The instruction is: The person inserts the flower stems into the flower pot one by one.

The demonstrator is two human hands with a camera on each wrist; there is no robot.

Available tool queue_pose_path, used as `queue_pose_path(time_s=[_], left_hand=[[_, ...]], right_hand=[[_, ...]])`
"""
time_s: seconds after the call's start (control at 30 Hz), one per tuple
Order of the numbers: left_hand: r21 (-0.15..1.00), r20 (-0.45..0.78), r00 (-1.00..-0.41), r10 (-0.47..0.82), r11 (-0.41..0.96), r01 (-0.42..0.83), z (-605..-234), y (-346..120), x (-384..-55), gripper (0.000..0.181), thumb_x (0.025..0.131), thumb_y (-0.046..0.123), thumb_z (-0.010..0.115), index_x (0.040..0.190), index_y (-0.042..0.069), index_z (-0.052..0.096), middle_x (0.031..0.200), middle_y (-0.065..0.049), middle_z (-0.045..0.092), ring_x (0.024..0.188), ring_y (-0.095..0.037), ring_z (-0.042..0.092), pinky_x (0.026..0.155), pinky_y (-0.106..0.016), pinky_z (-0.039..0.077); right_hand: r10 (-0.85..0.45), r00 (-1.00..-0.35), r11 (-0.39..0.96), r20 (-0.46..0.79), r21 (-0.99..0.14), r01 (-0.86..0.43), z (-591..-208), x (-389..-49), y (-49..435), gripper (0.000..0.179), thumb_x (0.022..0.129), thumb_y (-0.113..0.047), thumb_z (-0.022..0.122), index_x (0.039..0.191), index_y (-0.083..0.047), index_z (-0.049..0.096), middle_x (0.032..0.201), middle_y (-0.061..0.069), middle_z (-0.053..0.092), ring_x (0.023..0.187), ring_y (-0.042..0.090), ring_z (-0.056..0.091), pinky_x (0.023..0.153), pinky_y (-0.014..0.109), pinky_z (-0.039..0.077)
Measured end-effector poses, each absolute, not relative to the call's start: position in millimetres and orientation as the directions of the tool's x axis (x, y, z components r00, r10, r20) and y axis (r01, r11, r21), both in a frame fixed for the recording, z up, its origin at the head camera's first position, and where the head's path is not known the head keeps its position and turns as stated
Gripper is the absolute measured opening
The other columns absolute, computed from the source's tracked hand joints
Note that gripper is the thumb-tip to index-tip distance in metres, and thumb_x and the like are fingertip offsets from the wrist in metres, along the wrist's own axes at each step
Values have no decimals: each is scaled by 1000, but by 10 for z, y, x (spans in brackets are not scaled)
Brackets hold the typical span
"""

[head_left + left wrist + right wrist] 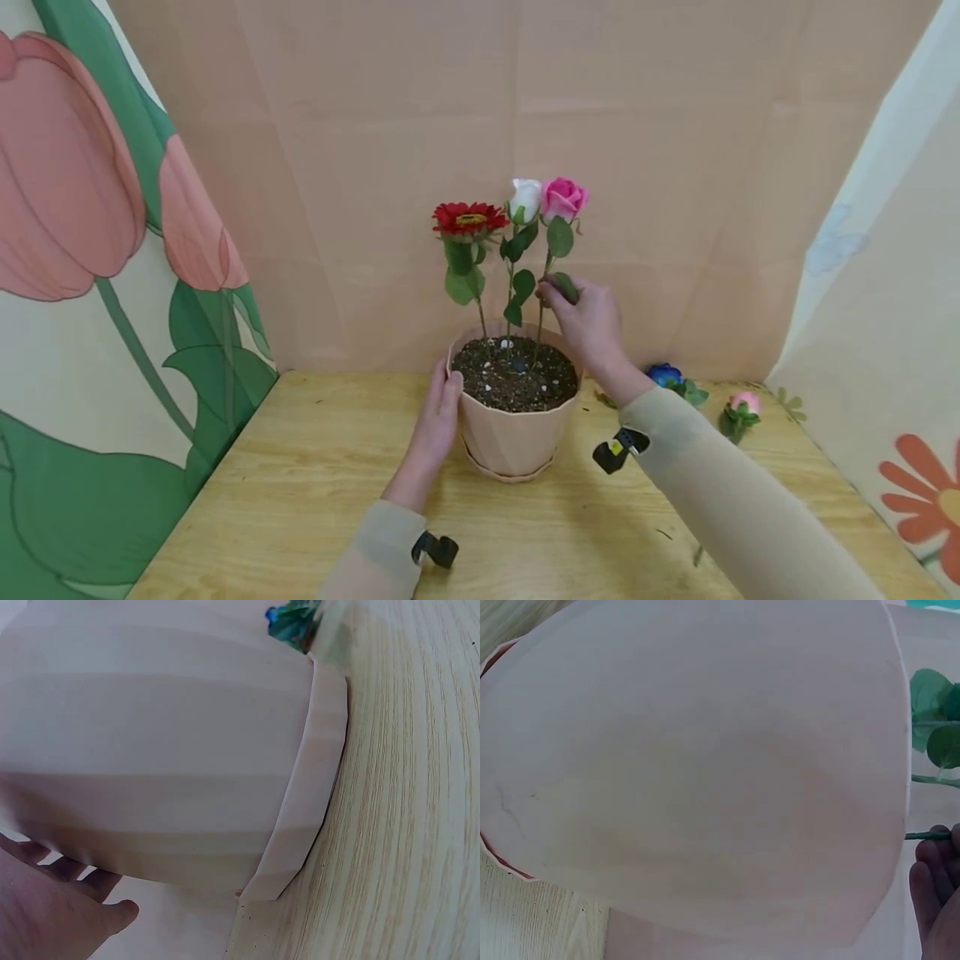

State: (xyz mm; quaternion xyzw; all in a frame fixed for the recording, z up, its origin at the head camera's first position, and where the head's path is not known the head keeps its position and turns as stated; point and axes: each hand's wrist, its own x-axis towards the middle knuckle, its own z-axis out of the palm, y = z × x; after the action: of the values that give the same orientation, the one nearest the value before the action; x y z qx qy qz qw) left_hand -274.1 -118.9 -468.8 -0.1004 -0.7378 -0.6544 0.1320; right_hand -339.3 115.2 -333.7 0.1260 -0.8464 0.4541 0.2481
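A pink flowerpot point(517, 442) filled with dark soil point(517, 387) stands on its saucer. My left hand point(438, 417) rests against the pot's left side, thumb near the rim; in the left wrist view the fingers point(94, 885) lie along the pot wall. My right hand point(592, 321) pinches the stem of a bright pink rose point(564, 198) between thumb and fingers, beside a leaf. The stem reaches down to the soil. Left of it, a white rose point(526, 200) and a red daisy-like flower point(470, 220) stand upright in the pot.
On the wooden table point(322, 483), a blue flower point(663, 374) and a light pink rose point(742, 408) lie to the right, partly behind my right forearm. A plain pink backdrop point(360, 208) rises close behind the pot. Flower-painted panels point(67, 358) border both sides.
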Motion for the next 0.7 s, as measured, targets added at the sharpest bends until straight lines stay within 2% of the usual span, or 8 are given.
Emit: queue_pose_path(time_s=[0.2, 0.37, 0.47, 0.6, 0.7], left_hand=[[934, 338, -941, -21, 132, 332, -4678, -1187, -2736, 60, 121, 39, 36, 176, 14, 28, 179, -16, 29, 165, -37, 25, 133, -59, 20], [935, 333, -943, -16, 133, 328, -4677, -1191, -2735, 60, 121, 38, 35, 176, 15, 27, 180, -16, 28, 165, -36, 24, 133, -59, 20], [934, 337, -941, -17, 130, 332, -4671, -1193, -2738, 60, 121, 38, 35, 176, 14, 27, 179, -15, 28, 165, -36, 25, 133, -58, 20], [933, 341, -940, -17, 126, 336, -4665, -1192, -2743, 59, 121, 37, 35, 176, 14, 27, 179, -15, 29, 165, -35, 25, 133, -58, 20], [933, 339, -941, -16, 131, 334, -4664, -1191, -2739, 59, 122, 37, 35, 176, 15, 28, 179, -15, 30, 165, -35, 25, 133, -58, 20]], right_hand=[[-2, -848, 564, 530, -700, -438, -3353, -3384, 1141, 31, 112, -34, 69, 118, -6, 83, 108, 14, 83, 102, 32, 80, 90, 54, 63], [-2, -850, 573, 527, -696, -433, -3363, -3390, 1144, 31, 113, -33, 68, 119, -6, 84, 109, 14, 83, 104, 33, 80, 94, 54, 62], [-5, -847, 582, 532, -687, -435, -3360, -3374, 1140, 31, 112, -34, 69, 117, -7, 85, 107, 13, 83, 101, 33, 80, 82, 50, 61], [-14, -838, 597, 545, -668, -444, -3363, -3360, 1139, 33, 112, -36, 69, 112, -7, 85, 103, 13, 84, 94, 32, 80, 64, 40, 48], [-13, -837, 606, 548, -661, -442, -3373, -3357, 1138, 33, 112, -35, 69, 109, -6, 85, 102, 13, 84, 89, 31, 78, 59, 36, 43]])
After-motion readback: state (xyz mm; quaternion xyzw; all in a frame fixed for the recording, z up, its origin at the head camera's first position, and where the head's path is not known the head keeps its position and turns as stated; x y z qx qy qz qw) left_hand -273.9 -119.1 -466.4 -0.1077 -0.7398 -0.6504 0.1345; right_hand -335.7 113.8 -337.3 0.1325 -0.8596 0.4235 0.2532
